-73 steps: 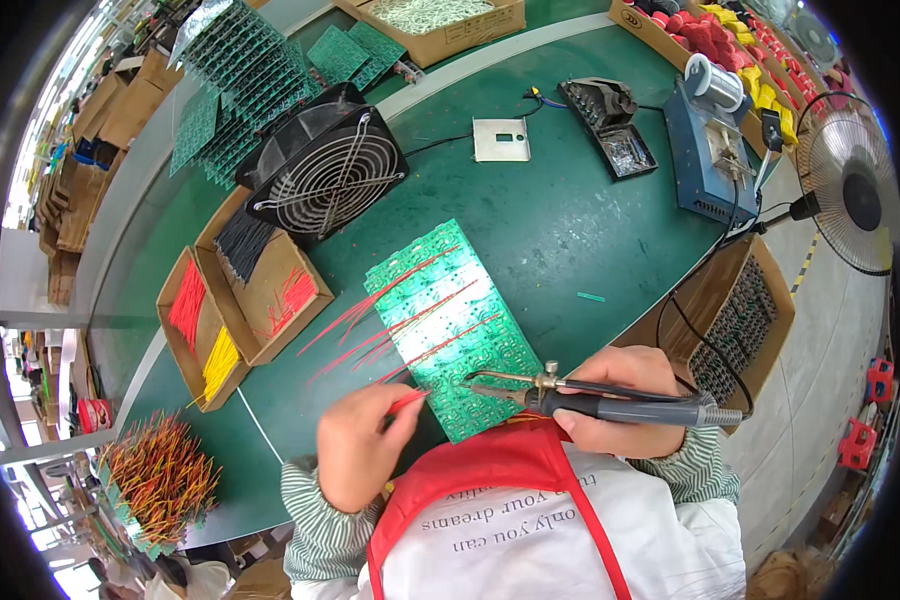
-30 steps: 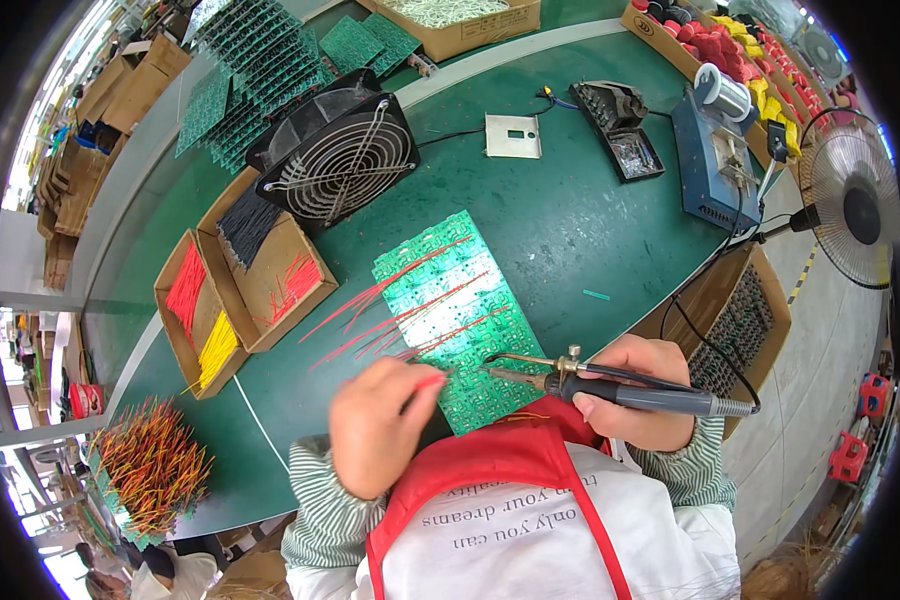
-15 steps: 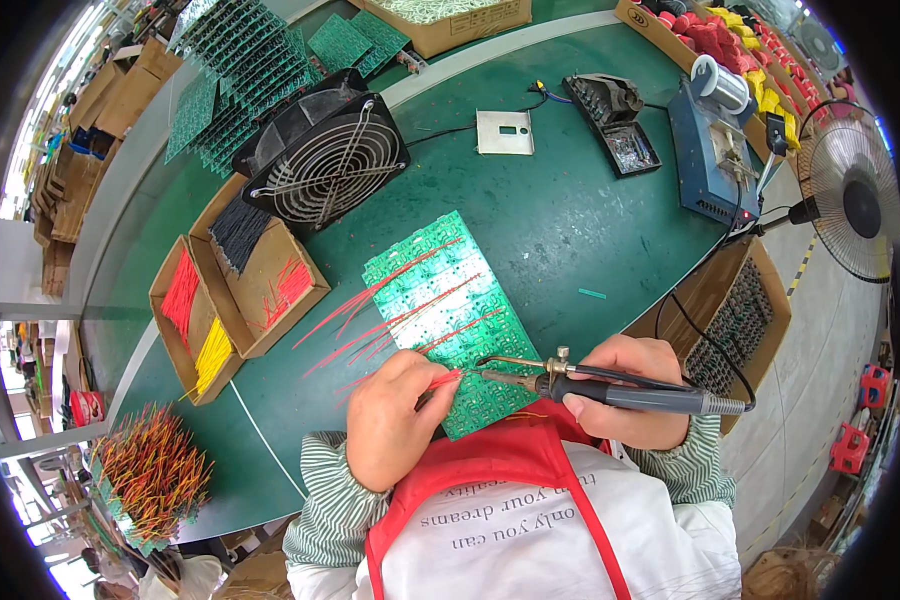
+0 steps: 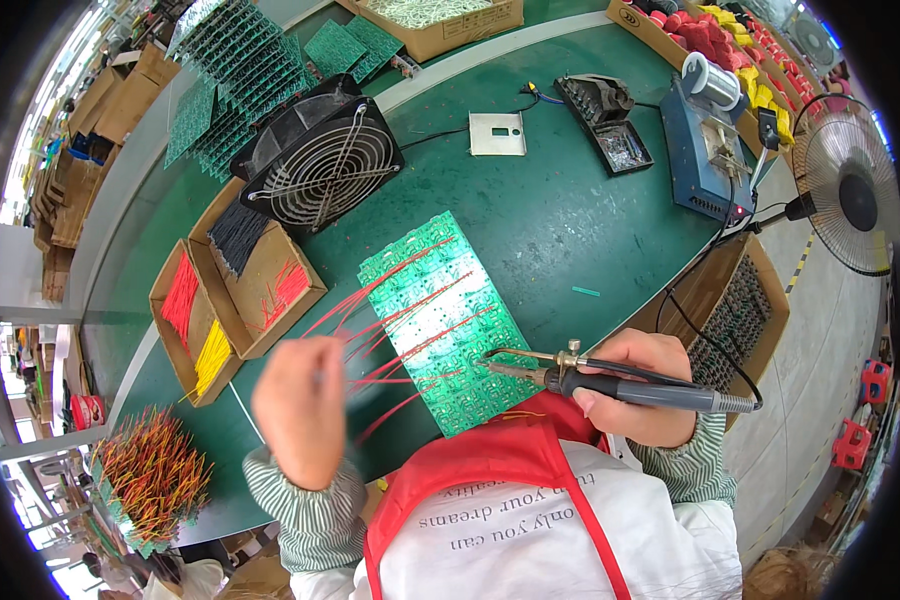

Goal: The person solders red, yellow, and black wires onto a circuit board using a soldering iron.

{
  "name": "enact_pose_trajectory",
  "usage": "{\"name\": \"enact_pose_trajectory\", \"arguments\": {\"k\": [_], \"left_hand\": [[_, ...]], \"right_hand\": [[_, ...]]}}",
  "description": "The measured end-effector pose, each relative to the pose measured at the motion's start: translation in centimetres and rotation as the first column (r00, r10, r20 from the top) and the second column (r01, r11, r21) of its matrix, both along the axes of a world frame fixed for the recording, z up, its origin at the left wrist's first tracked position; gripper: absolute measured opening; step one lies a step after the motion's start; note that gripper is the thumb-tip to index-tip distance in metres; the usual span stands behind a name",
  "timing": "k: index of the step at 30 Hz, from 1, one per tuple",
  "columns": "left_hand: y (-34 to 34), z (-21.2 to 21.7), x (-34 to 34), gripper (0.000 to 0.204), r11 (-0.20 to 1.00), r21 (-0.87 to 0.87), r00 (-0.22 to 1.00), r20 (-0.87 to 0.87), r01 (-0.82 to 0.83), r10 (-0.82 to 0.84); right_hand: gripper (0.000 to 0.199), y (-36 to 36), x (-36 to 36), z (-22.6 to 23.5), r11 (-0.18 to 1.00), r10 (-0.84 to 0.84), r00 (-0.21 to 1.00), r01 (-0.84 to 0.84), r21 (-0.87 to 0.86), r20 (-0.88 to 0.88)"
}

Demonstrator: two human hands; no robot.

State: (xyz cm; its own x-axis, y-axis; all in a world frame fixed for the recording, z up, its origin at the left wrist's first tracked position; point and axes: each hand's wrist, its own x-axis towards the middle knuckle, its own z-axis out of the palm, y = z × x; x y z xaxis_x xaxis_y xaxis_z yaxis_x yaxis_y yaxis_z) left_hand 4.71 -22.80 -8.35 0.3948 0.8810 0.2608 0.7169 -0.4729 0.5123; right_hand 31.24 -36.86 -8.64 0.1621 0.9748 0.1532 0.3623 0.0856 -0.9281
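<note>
A soldering iron (image 4: 625, 388) with a thin metal feed tube along it is gripped in my right hand (image 4: 650, 385). Its tip points left, at the near part of a green circuit board panel (image 4: 490, 375). Several red wires (image 4: 398, 268) lie in rows across the panel, their loose ends hanging past its left edge. My left hand (image 4: 302, 405) is over the table, left of the panel and near the cardboard box. Motion smears its fingers, so whether they hold anything is not visible.
A divided cardboard box (image 4: 260, 325) holds red, yellow and black wires. Behind it stands a black fan (image 4: 320, 160). A wire bundle (image 4: 150, 475) sits at the left edge. Far right are a blue soldering station (image 4: 695, 160) with a solder spool (image 4: 712, 80) and a black tray (image 4: 610, 125).
My left hand has left the panel and moved left towards the cardboard box. A red wire it was holding now lies at the panel. The soldering iron stays near the same spot.
</note>
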Motion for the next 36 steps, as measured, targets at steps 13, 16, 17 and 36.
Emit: {"name": "enact_pose_trajectory", "arguments": {"k": [13, 16, 17, 36], "left_hand": [[-2.4, -2.0, 5.1, 0.010, 0.893, -0.280, 0.936, 0.133, 0.352, -0.327], [-2.3, -2.1, 5.3, 0.010, 0.883, -0.293, 0.929, 0.072, 0.367, -0.362], [-2.3, -2.3, 5.4, 0.010, 0.885, -0.286, 0.930, 0.096, 0.368, -0.356], [-2.6, -2.6, 5.7, 0.010, 0.903, -0.258, 0.938, 0.071, 0.345, -0.338]], "right_hand": [[0.021, -0.9, 1.1, 0.0, 0.999, -0.028, 1.000, 0.028, -0.034, 0.013], [0.019, -0.8, 0.9, -0.5, 0.998, -0.068, 0.997, 0.068, -0.008, -0.019], [0.018, -0.7, 0.9, -0.5, 0.998, -0.064, 0.997, 0.064, -0.014, -0.037], [0.018, -0.8, 1.0, -0.5, 0.992, -0.105, 0.982, 0.093, -0.081, -0.155]]}}
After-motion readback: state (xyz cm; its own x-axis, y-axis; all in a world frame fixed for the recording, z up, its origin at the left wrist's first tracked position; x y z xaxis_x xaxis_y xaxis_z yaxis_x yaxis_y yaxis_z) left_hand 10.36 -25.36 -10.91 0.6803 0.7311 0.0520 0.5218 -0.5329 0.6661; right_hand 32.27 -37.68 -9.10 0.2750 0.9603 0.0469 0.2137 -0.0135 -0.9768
